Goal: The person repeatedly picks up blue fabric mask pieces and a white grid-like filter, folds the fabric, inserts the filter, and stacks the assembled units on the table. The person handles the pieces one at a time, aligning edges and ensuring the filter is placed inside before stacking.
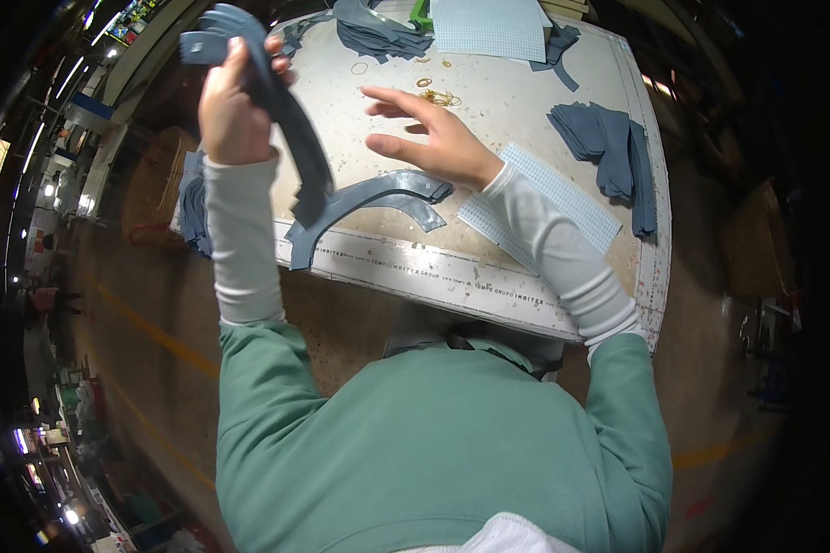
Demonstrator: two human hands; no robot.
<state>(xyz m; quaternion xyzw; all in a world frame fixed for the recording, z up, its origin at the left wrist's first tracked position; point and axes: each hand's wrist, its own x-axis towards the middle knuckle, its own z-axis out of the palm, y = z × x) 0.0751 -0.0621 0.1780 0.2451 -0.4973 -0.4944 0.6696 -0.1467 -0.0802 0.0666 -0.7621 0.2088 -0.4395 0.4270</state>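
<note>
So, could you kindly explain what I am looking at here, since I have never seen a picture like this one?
This is one picture from a wide fisheye camera worn on a person's head, looking down at their own arms, so straight edges bend near the rim. No machine is involved: a person in a green top with pale sleeves works with bare hands at a worn work table. The left hand is raised and grips a bundle of curved blue-grey fabric pieces. The right hand is open, hovering above another curved piece lying on the table. Around it lie a pale gridded sheet, a stack of blue-grey pieces on the right, more at the far edge, and some rubber bands.
</note>
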